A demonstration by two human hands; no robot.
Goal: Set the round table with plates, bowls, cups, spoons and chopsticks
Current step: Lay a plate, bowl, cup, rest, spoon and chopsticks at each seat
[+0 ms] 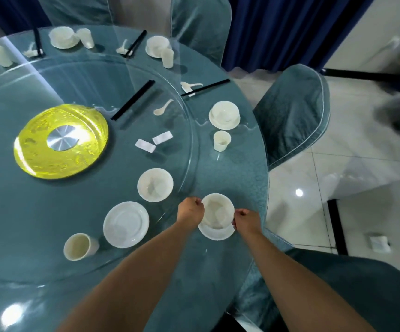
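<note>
A white bowl [218,210] sits on a small white plate [215,233] near the table's right edge. My left hand [190,210] grips the bowl's left rim and my right hand [245,221] grips its right rim. On the glass turntable [122,80] lie another bowl [155,185], a plate [125,224], a cup [79,246], black chopsticks [133,99], a spoon [163,108] and two white rests [153,142]. A set place further round the rim has a bowl on a plate [224,114], a cup [221,140], a spoon [189,87] and chopsticks [206,87].
More set places line the far rim of the teal table [242,168]. A yellow disc [61,141] marks the turntable's middle. Covered chairs [292,113] stand round the table, one right below my right arm. White tiled floor lies to the right.
</note>
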